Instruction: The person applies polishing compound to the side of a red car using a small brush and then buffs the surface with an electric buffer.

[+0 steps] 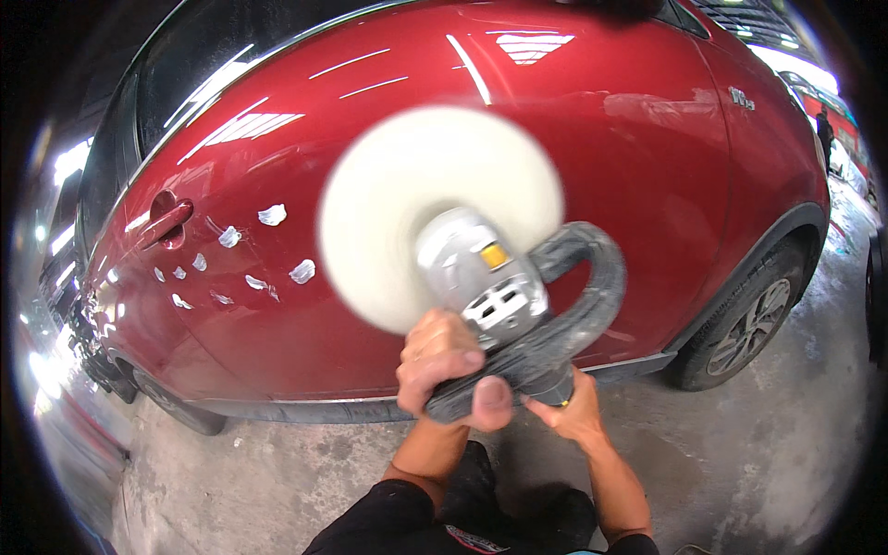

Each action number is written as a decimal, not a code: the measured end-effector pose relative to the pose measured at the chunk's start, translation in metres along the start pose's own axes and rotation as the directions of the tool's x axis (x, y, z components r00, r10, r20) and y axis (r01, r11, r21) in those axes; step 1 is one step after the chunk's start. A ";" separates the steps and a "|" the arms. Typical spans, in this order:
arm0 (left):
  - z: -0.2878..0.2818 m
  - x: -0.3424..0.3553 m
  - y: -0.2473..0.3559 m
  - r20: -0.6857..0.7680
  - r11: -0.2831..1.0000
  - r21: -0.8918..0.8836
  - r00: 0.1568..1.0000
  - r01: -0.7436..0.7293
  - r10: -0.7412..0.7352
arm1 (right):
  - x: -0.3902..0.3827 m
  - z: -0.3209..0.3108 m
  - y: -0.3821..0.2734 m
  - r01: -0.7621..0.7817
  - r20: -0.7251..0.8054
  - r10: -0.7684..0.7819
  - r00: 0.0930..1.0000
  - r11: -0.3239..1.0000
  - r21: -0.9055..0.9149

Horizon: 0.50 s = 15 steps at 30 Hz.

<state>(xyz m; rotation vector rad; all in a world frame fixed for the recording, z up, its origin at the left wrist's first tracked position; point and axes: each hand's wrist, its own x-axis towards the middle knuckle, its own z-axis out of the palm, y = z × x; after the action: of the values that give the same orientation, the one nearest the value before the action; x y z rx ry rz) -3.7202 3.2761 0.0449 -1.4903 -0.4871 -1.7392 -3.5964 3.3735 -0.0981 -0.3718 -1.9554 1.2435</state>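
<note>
Your left hand (444, 370) is wrapped tight around the dark loop handle (592, 296) of the polishing machine (490, 287), thumb pressed over the grip. Your right hand (578, 416) sits just behind it, closed on the rear of the machine's body, though its fingers are mostly hidden beneath the tool. The machine's grey head points at the car, and its white wool pad (407, 194), blurred with spin, lies against the middle of the red car door (573, 157). Toward the door's left end, near the door handle (166, 222), white dabs of polish (271, 215) dot the paint in a loose cluster, apart from the pad. The front wheel (749, 324) stands at the car's right end on the grey concrete floor (740, 462).
</note>
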 end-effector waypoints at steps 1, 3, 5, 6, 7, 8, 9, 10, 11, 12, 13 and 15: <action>0.012 -0.003 -0.006 0.012 0.998 -0.061 1.000 0.006 -0.005 | -0.004 -0.007 0.004 0.006 -0.080 -0.004 0.997 1.000 0.029; 0.032 0.003 -0.009 0.238 0.995 -0.084 0.971 0.053 -0.032 | -0.008 -0.022 0.008 0.013 -0.160 -0.004 0.987 0.998 0.059; 0.068 0.007 -0.019 0.259 0.993 -0.118 0.966 0.018 0.014 | -0.011 -0.036 0.008 -0.092 -0.212 0.121 0.970 0.986 0.142; 0.093 0.012 -0.020 0.227 0.989 -0.149 0.974 0.009 0.025 | -0.009 -0.039 0.004 -0.033 -0.339 0.079 0.938 0.990 0.139; 0.115 0.011 -0.022 0.200 0.985 -0.175 0.979 0.001 0.035 | -0.009 -0.042 0.009 -0.031 -0.345 0.078 0.935 0.990 0.140; 0.137 0.009 -0.026 0.184 0.978 -0.208 0.982 -0.011 0.051 | -0.009 -0.050 0.013 -0.055 -0.387 0.118 0.915 0.984 0.170; 0.158 0.005 -0.028 0.167 0.969 -0.246 0.984 -0.019 0.061 | -0.010 -0.060 0.020 -0.082 -0.430 0.163 0.888 0.976 0.201; 0.175 0.001 -0.029 0.181 0.961 -0.278 0.983 0.012 0.040 | -0.007 -0.066 0.032 -0.106 -0.426 0.200 0.882 0.966 0.236; 0.189 -0.003 -0.029 0.198 0.951 -0.307 0.980 0.041 0.022 | -0.007 -0.069 0.039 -0.098 -0.430 0.196 0.881 0.966 0.238; 0.204 -0.008 -0.029 0.197 0.950 -0.311 0.980 0.040 0.023 | -0.006 -0.072 0.041 -0.061 -0.458 0.217 0.862 0.941 0.332; 0.216 -0.013 -0.030 0.221 0.944 -0.325 0.975 0.065 0.009 | -0.005 -0.074 0.043 -0.024 -0.479 0.244 0.843 0.908 0.419; 0.237 -0.024 -0.030 0.244 0.937 -0.336 0.970 0.098 -0.014 | -0.003 -0.077 0.043 0.006 -0.501 0.237 0.833 0.900 0.435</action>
<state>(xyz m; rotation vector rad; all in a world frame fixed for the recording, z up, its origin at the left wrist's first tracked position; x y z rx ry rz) -3.5875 3.4725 0.0848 -1.9679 -0.3580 -1.7640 -3.5440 3.4413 -0.1190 -0.5587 -1.1540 1.4104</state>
